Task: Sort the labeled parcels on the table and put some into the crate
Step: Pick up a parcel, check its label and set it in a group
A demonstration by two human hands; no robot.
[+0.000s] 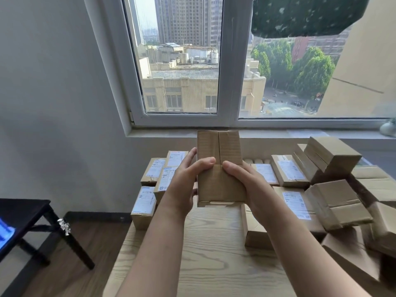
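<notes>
Over the wooden table (214,249), left hand (184,181) and right hand (246,183) clasp a cardboard parcel (218,146) showing no label, so it risks being missorted into the three-o'clock pile (334,159).

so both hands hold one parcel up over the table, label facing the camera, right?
No. The left hand and right hand hold one parcel up over the table, but the head view shows its bare seamed side facing the camera, no label.

Shipping labels (146,199): white stickers on the brown parcels (300,183); barcodes and fine print too blurred to read.
Held parcel (220,185): no legible text on the side shown.
</notes>
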